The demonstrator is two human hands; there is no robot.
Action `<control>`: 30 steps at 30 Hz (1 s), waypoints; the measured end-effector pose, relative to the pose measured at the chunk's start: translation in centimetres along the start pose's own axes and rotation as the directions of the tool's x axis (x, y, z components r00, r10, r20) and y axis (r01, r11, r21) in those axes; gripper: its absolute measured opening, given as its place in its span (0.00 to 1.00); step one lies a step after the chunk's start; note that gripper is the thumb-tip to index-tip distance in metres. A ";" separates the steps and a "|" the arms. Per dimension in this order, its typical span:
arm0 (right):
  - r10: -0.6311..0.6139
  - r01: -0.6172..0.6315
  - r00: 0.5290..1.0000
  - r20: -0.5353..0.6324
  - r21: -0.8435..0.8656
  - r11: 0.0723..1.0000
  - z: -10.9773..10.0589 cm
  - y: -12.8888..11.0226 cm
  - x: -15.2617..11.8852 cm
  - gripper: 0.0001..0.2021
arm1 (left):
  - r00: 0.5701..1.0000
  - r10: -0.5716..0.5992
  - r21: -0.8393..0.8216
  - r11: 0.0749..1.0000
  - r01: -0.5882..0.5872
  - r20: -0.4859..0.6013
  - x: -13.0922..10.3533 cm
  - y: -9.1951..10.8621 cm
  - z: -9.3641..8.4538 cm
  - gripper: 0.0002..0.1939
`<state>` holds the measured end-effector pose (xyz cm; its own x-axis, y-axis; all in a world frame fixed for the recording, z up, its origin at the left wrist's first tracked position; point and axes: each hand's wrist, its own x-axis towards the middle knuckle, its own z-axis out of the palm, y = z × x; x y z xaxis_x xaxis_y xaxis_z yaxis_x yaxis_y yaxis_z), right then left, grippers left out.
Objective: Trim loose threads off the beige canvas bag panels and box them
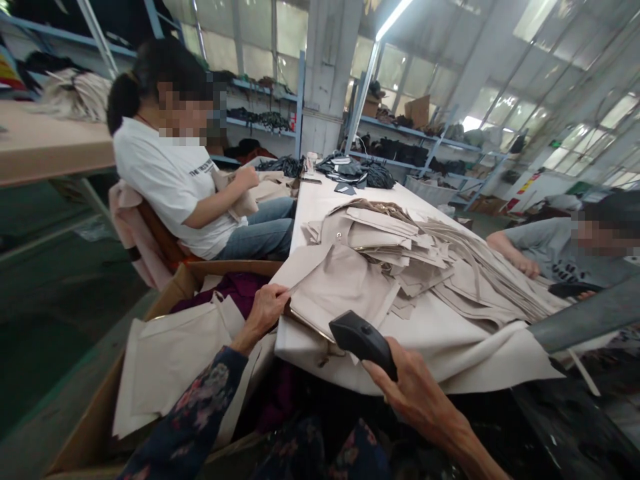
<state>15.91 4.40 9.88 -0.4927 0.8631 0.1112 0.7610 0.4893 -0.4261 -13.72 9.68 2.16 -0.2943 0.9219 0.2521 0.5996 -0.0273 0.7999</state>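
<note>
My left hand [267, 308] pinches the corner of a beige fabric bag piece [345, 280] at the near left end of the table. A metal zipper [313, 321] runs along the near edge of that piece, from my left fingers toward the right. In my right hand [413, 383] is a black handheld device [363, 337] with a blunt, boxy head; its exact kind is unclear. Its head points left, just over the zipper edge. I cannot tell whether it touches the fabric. A zipper pull [324, 361] hangs at the table's edge.
More beige pieces [400, 233] and long strips [480, 267] are heaped on the table [305, 347]. A cardboard box [95, 413] with beige pieces stands at my left. One person [165, 180] sits at the left handling fabric, another [570, 247] at the right. Dark bundles [345, 170] lie farther back.
</note>
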 end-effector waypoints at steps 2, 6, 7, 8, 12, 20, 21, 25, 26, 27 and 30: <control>-0.052 0.052 0.999 0.008 0.017 0.999 0.6 -0.6 1.5 0.10 | 0.999 -0.011 -0.081 0.997 0.014 0.032 -0.3 0.1 -0.3 0.16; -0.055 0.053 0.998 0.043 0.052 0.997 2.0 -1.9 4.7 0.11 | 0.988 -0.104 -0.419 0.897 0.141 0.110 -1.0 -0.4 0.2 0.15; -0.045 0.043 0.998 0.049 0.054 0.998 2.4 -2.2 5.5 0.12 | 0.981 -0.139 -0.506 0.841 0.189 0.135 -1.1 -0.5 0.4 0.14; -0.042 0.039 0.998 0.054 0.056 0.998 2.8 -2.5 6.1 0.12 | 0.972 -0.170 -0.576 0.784 0.231 0.160 -1.2 -0.5 0.5 0.13; -0.051 0.046 0.996 0.073 0.066 0.997 3.8 -3.7 8.5 0.12 | 0.943 -0.217 -0.728 0.600 0.333 0.253 -1.4 -0.3 0.7 0.14; -0.069 0.069 0.995 0.079 -0.001 0.998 3.9 -4.4 9.6 0.13 | 0.910 -0.290 -0.872 0.306 0.382 0.297 -1.3 -0.5 0.9 0.15; -0.082 0.082 0.992 0.093 0.010 0.997 4.0 -4.2 9.1 0.13 | 0.908 -0.293 -0.878 0.287 0.382 0.299 -1.2 -0.6 1.0 0.15; -0.086 0.082 0.989 0.121 0.043 0.996 4.4 -3.7 7.8 0.14 | 0.908 -0.284 -0.891 0.249 0.380 0.308 -1.1 -1.0 1.1 0.13; -0.088 0.082 0.989 0.121 0.053 0.995 4.4 -3.8 7.9 0.14 | 0.909 -0.278 -0.894 0.240 0.378 0.309 -1.1 -1.1 1.0 0.12; -0.092 0.085 0.988 0.120 0.063 0.994 4.5 -4.0 8.1 0.13 | 0.911 -0.272 -0.898 0.231 0.376 0.311 -1.2 -1.2 1.0 0.12; -0.086 0.083 0.994 0.068 0.046 0.996 4.4 -4.9 9.6 0.14 | 0.913 -0.241 -0.900 0.214 0.380 0.329 -1.2 -1.4 0.9 0.12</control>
<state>5.61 9.73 9.08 -0.5838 0.8074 0.0860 0.6973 0.5528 -0.4563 -13.51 8.92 0.26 -0.1686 0.9755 -0.1413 -0.6530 -0.0032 0.7574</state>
